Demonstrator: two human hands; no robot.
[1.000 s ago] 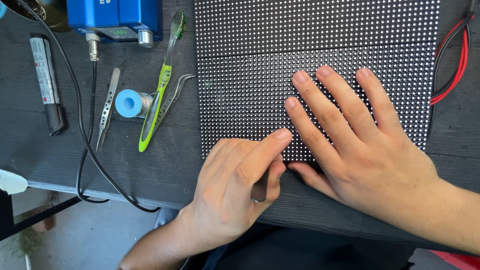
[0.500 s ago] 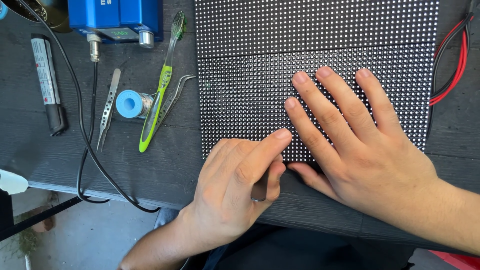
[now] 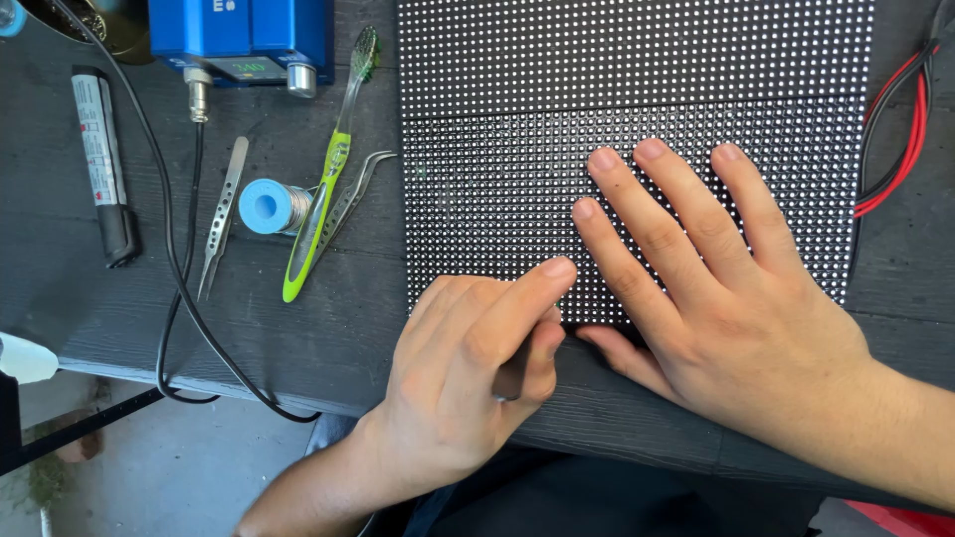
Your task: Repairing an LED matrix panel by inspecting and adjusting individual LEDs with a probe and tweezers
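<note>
Pinched between thumb and curled fingers, the left hand (image 3: 468, 368) keeps a closed grip on a small dark tool (image 3: 512, 373), mostly hidden, with its index finger stretched out to the lower edge of the dotted LED panel (image 3: 557, 129). That panel fills the upper middle and right of the frame, lying flat on the dark bench (image 3: 328, 328). Lying open, the right hand (image 3: 736, 308) holds nothing: its fingers are spread flat on the panel's lower right part, the thumb on the bench just below the edge. Left of the panel lie a green toothbrush (image 3: 323, 189), curved tweezers (image 3: 348, 199), a blue solder spool (image 3: 266, 206) and straight tweezers (image 3: 223, 214). A blue device (image 3: 244, 35) sits at upper left, red and black wires (image 3: 900, 129) at the right edge.
</note>
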